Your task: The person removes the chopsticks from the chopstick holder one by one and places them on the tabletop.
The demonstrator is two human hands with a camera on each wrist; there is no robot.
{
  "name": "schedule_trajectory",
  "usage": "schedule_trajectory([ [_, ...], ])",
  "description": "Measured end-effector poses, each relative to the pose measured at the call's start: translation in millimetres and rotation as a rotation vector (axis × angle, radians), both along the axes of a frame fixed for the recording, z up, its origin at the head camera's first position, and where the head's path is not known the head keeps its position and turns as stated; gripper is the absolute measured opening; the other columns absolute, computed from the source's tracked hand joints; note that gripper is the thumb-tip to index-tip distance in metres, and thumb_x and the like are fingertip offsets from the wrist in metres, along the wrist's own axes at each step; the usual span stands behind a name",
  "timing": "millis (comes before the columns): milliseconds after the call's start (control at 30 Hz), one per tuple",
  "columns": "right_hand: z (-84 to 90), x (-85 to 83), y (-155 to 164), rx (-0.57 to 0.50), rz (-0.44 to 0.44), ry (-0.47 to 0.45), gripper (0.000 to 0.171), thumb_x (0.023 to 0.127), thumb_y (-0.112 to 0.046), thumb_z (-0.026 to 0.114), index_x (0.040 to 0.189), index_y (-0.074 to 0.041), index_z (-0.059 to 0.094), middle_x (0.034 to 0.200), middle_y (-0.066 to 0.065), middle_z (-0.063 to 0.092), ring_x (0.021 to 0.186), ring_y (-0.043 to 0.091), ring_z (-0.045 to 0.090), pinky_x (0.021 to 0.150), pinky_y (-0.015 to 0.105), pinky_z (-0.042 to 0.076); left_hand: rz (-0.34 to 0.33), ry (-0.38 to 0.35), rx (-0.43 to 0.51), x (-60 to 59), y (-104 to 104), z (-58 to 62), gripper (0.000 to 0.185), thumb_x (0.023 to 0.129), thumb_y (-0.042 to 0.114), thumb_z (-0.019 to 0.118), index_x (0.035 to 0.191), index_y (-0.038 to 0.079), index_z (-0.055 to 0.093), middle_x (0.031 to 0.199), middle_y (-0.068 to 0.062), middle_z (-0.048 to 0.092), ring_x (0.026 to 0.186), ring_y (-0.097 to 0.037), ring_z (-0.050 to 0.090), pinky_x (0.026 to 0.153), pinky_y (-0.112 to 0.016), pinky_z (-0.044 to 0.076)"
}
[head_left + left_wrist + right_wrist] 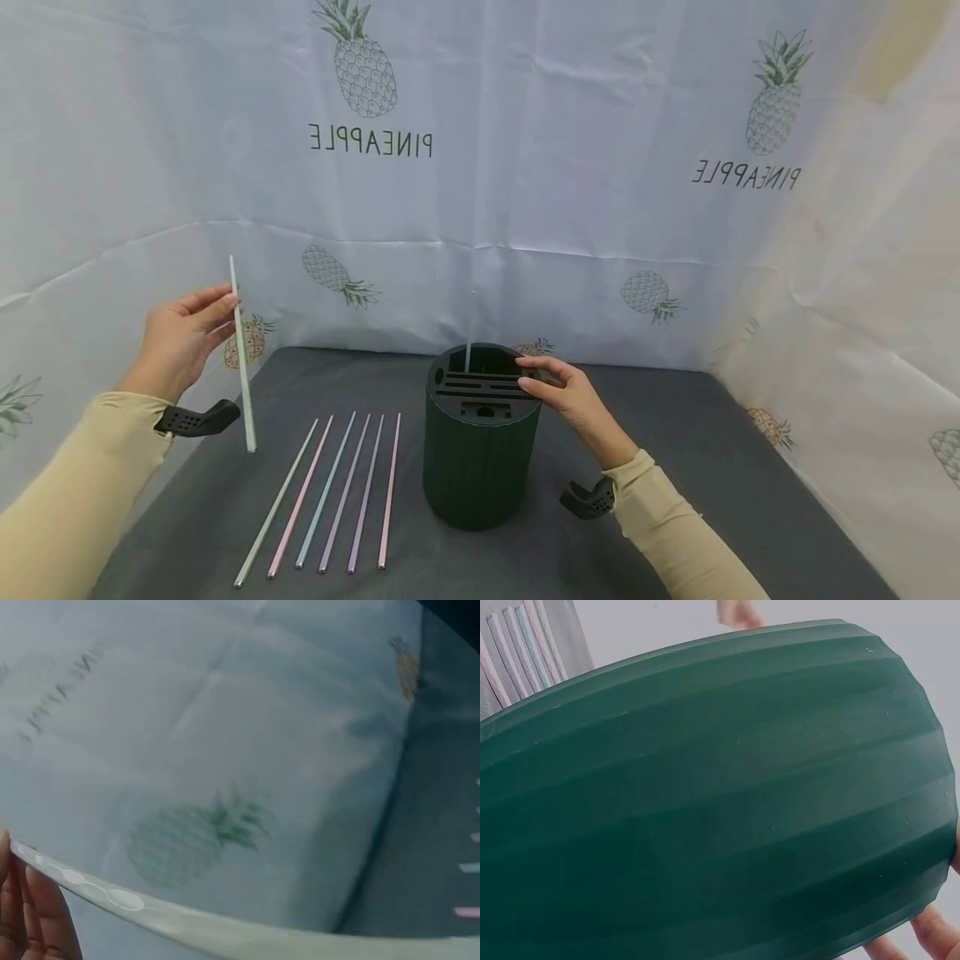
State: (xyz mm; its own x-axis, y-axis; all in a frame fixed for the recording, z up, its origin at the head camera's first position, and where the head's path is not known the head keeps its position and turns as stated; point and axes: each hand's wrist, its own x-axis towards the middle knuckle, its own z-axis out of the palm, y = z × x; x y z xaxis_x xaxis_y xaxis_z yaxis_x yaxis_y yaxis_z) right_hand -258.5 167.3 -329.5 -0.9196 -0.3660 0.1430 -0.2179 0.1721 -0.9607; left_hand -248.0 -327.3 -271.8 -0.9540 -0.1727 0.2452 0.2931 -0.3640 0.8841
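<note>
My left hand (180, 337) pinches a pale white stick (242, 358) near its upper part and holds it almost upright above the table's left side. The same stick (225, 930) crosses the bottom of the left wrist view, with my fingertips (30, 907) on it. A dark green ribbed holder (480, 437) with slots in its top stands at mid-table. My right hand (570, 396) rests on its rim, fingers curled over the edge. One thin pale stick (467, 354) stands in a slot. The holder's wall (720, 802) fills the right wrist view.
Several pastel sticks (330, 492) lie side by side on the dark grey table (712, 467), left of the holder. White pineapple-print sheets (525, 167) wall in the back and both sides.
</note>
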Motion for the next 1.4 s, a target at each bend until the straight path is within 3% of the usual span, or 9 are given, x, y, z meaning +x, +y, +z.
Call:
schedule_trajectory([
  [233, 0.3, 0.2, 0.1, -0.003, -0.002, 0.001, 0.047, 0.093, -0.030, 0.065, 0.136, -0.015, 0.054, 0.154, 0.004, 0.035, 0.141, 0.028, 0.036, 0.113, 0.055, 0.032, 0.007, -0.187, -0.216, -1.8, -22.8, -57.6, 0.018, 0.092, 0.012, 0.066, 0.089, 0.027, 0.075, 0.086, 0.014, 0.069, 0.076, 0.000, 0.063, 0.065, -0.016, 0.055],
  [433, 0.3, 0.1, -0.7, 0.001, -0.001, 0.003, 0.047, 0.094, -0.029, 0.065, 0.137, -0.014, 0.053, 0.154, 0.002, 0.036, 0.141, 0.028, 0.036, 0.113, 0.055, 0.033, -0.032, -0.351, -0.390, -3.2, -27.7, -98.2, 0.024, 0.094, 0.017, 0.064, 0.083, 0.037, 0.070, 0.082, 0.021, 0.066, 0.076, 0.003, 0.063, 0.067, -0.016, 0.056],
  [600, 0.6, -0.3, -1.0, 0.004, 0.000, 0.002, 0.048, 0.093, -0.030, 0.065, 0.137, -0.015, 0.053, 0.154, 0.002, 0.036, 0.141, 0.028, 0.035, 0.113, 0.055, 0.032, -0.035, -0.450, -0.495, -4.2, -26.8, -125.3, 0.028, 0.096, 0.015, 0.062, 0.079, 0.037, 0.066, 0.079, 0.023, 0.065, 0.075, 0.004, 0.063, 0.067, -0.017, 0.057],
  [667, 0.2, -0.8, -0.8, 0.003, 0.001, 0.002, 0.048, 0.094, -0.030, 0.065, 0.137, -0.014, 0.053, 0.154, 0.004, 0.035, 0.141, 0.029, 0.035, 0.113, 0.056, 0.032, -0.031, -0.470, -0.520, -4.1, -25.6, -134.4, 0.023, 0.095, 0.013, 0.062, 0.085, 0.032, 0.071, 0.078, 0.022, 0.065, 0.074, 0.003, 0.063, 0.066, -0.018, 0.057],
  [767, -0.1, -0.9, -0.3, 0.002, 0.001, 0.003, 0.048, 0.094, -0.030, 0.065, 0.137, -0.014, 0.053, 0.155, 0.004, 0.035, 0.141, 0.029, 0.036, 0.113, 0.055, 0.032, -0.029, -0.488, -0.556, -3.7, -22.8, -145.2, 0.014, 0.094, 0.011, 0.063, 0.102, 0.013, 0.075, 0.080, 0.019, 0.067, 0.074, 0.001, 0.063, 0.066, -0.019, 0.058],
  [867, -0.1, -0.7, -0.2, -0.004, 0.002, 0.000, 0.048, 0.094, -0.030, 0.065, 0.137, -0.014, 0.053, 0.154, 0.004, 0.035, 0.140, 0.029, 0.037, 0.113, 0.055, 0.033, -0.021, -0.504, -0.619, -3.2, -18.7, -152.5, 0.029, 0.094, 0.010, 0.064, 0.117, -0.007, 0.065, 0.082, 0.016, 0.068, 0.072, 0.001, 0.062, 0.065, -0.020, 0.058],
  [933, 0.0, -0.5, -0.1, -0.005, 0.001, 0.000, 0.048, 0.093, -0.030, 0.065, 0.137, -0.014, 0.053, 0.154, 0.003, 0.036, 0.140, 0.029, 0.038, 0.113, 0.055, 0.033, -0.018, -0.514, -0.661, -3.3, -15.6, -156.2, 0.036, 0.094, 0.010, 0.064, 0.120, -0.013, 0.060, 0.082, 0.014, 0.067, 0.071, 0.000, 0.062, 0.064, -0.020, 0.058],
  [1233, -0.3, 0.0, -0.3, 0.004, -0.002, 0.000, 0.048, 0.094, -0.030, 0.065, 0.137, -0.014, 0.053, 0.154, 0.004, 0.035, 0.139, 0.029, 0.039, 0.112, 0.054, 0.034, -0.028, -0.537, -0.760, -7.3, -4.9, -173.8, 0.034, 0.091, 0.008, 0.066, 0.115, -0.017, 0.060, 0.078, 0.011, 0.065, 0.068, 0.000, 0.059, 0.060, -0.020, 0.056],
  [1400, 0.6, -0.8, -0.7, 0.005, -0.006, -0.004, 0.048, 0.093, -0.031, 0.065, 0.136, -0.014, 0.054, 0.154, 0.006, 0.035, 0.138, 0.030, 0.041, 0.112, 0.055, 0.034, -0.004, -0.522, -0.785, -6.7, -1.1, -174.9, 0.034, 0.088, 0.005, 0.068, 0.111, -0.018, 0.061, 0.077, 0.008, 0.067, 0.066, 0.000, 0.061, 0.058, -0.020, 0.056],
])
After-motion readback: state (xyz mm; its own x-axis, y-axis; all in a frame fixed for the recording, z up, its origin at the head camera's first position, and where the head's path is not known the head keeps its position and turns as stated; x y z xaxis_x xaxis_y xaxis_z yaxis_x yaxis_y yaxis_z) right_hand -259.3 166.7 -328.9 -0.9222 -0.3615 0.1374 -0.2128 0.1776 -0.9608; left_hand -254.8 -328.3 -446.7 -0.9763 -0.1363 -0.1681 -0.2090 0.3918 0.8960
